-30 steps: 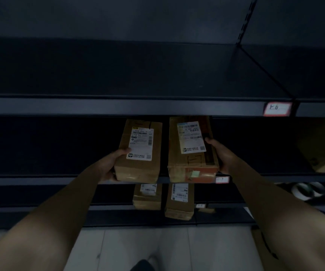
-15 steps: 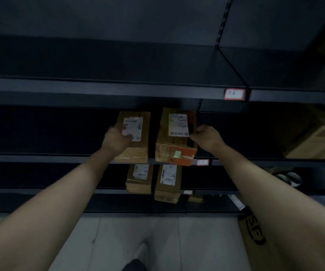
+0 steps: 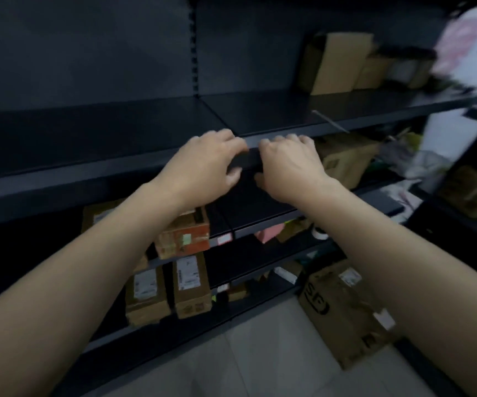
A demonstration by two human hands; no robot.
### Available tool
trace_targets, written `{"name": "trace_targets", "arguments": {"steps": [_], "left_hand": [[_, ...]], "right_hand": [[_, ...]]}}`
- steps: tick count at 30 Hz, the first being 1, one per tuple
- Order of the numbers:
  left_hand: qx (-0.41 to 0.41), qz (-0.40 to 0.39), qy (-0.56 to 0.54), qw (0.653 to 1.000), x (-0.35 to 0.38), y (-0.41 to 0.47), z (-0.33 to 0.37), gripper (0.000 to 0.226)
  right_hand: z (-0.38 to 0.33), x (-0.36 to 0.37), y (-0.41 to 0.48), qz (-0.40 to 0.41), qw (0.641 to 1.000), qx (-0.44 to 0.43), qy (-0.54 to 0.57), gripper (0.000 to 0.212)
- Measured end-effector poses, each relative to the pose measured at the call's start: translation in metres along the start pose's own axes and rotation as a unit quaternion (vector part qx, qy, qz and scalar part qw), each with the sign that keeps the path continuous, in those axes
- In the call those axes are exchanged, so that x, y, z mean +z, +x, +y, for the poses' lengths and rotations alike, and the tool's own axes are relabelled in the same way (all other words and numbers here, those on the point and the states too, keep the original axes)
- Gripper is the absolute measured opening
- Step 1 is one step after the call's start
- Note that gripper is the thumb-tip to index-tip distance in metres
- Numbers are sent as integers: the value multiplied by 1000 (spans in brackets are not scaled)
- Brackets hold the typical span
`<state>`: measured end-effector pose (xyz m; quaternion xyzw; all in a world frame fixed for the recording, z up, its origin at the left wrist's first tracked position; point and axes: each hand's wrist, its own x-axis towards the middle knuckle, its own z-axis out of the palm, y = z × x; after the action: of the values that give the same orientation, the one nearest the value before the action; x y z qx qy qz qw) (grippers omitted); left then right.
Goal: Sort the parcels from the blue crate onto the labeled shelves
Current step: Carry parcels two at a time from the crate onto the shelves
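Observation:
My left hand (image 3: 205, 164) and my right hand (image 3: 288, 164) hover side by side in front of the edge of a dark metal shelf (image 3: 88, 170). Both hold nothing, and their fingers are loosely curled. On the shelf below lies a brown parcel with orange tape (image 3: 184, 239). Beside it a second brown parcel (image 3: 96, 214) is mostly hidden behind my left forearm. Two more labeled parcels (image 3: 147, 296) (image 3: 192, 285) stand on the lowest shelf. The blue crate is out of view.
A cardboard box (image 3: 337, 64) stands on the upper shelf at the right, with another box (image 3: 346, 161) one level below. A large printed carton (image 3: 343, 310) sits on the tiled floor at the right. A white and pink bag (image 3: 472, 44) is blurred at the top right.
Both hands have let go of the two parcels on the middle shelf and drawn back and upward. The view has swung to the right, bringing the right-hand shelf bay into sight.

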<state>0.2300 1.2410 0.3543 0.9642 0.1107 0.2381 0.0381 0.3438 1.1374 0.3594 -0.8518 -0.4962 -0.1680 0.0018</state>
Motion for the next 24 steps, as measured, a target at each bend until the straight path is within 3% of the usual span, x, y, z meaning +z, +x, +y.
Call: {"name": "trace_targets", "arguments": {"steps": [5,9,17,24], "left_hand": [[156,48,63,985,-26,12,38,35],[227,85,63,968,-33,9,72,35],[341,113,-63,931,-38,-5,193,33],[466,98,-156,865,-36,-48,340,36]], "right_hand": [[17,-46,-52,49,986,126,-95,37],[20,-72,-103,68,960,216,-163,38],[36,-125,-233,83,900,354,-239,29],[58,-165,-377,39,832,479,-277,27]]}}
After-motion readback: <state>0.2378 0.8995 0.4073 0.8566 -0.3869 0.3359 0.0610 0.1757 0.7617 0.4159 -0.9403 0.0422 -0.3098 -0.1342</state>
